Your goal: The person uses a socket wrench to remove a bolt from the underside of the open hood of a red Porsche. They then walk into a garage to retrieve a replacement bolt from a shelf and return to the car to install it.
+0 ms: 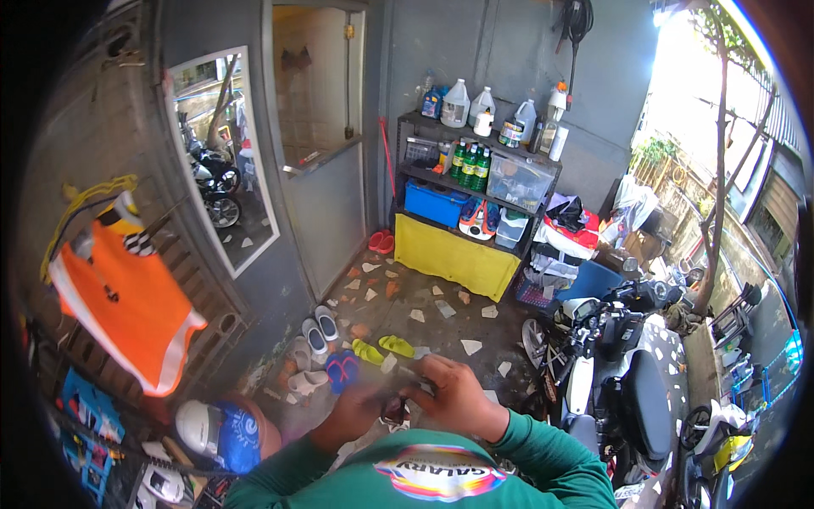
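Both my hands meet close in front of my green-sleeved chest. My right hand (458,397) curls its fingers inward, with thumb and fingers closed round a small dark thing (395,409) I cannot make out. Beside it, my left hand (356,412) is closed at the same small thing; blur and shadow hide much of its fingers. Beyond the hands on the floor lie yellow-green slippers (367,351) and a blue pair of flip-flops (342,371).
A shelf (475,182) with jugs, green bottles and bins stands at the back wall. Parked motorcycles (623,382) fill the right side. On the left are a tall mirror (222,161), a hanging orange vest (127,297) and a white helmet (198,427). Grey clogs (315,334) sit by the wall.
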Demonstrator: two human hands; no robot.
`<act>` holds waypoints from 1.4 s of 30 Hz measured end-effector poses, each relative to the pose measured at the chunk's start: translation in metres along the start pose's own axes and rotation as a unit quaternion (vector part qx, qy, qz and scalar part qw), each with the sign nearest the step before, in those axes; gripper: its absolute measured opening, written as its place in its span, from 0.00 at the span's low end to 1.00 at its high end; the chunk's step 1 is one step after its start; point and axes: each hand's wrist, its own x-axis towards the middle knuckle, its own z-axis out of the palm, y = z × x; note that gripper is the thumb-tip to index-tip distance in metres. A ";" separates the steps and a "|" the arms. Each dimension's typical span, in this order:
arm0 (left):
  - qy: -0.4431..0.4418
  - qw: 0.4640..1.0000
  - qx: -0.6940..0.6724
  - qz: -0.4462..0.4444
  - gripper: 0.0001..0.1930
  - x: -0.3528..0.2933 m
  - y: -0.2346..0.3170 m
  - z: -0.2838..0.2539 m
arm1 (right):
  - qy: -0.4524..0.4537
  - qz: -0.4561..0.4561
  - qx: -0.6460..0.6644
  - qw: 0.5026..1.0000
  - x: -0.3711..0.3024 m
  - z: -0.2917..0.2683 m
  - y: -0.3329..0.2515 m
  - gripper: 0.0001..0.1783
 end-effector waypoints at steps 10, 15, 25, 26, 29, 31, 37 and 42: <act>-0.030 0.990 0.113 -0.080 0.16 0.428 0.032 -0.112 | 0.048 0.157 0.033 0.986 0.264 -0.119 0.294 0.19; 0.004 0.978 0.208 -0.014 0.14 0.591 0.028 -0.148 | 0.042 0.105 0.117 0.987 0.377 -0.173 0.428 0.21; 0.293 0.942 -0.159 -0.030 0.17 0.833 0.031 -0.219 | -0.130 0.218 0.226 0.940 0.579 -0.238 0.762 0.12; 0.304 0.948 -0.088 -0.022 0.18 0.848 0.035 -0.231 | -0.145 0.229 0.218 0.938 0.604 -0.239 0.787 0.11; 0.334 0.940 -0.064 -0.009 0.18 0.904 0.048 -0.269 | -0.174 0.267 0.164 0.934 0.669 -0.234 0.864 0.15; 0.352 0.901 -0.252 0.010 0.18 0.940 0.058 -0.295 | -0.206 0.259 0.120 0.936 0.715 -0.225 0.910 0.17; 0.350 0.931 0.097 0.031 0.13 1.036 0.056 -0.401 | -0.122 0.269 0.120 0.948 0.839 -0.199 1.048 0.18; 0.381 0.852 0.358 0.035 0.10 1.066 0.135 -0.443 | -0.051 0.257 0.057 0.963 0.920 -0.194 1.102 0.09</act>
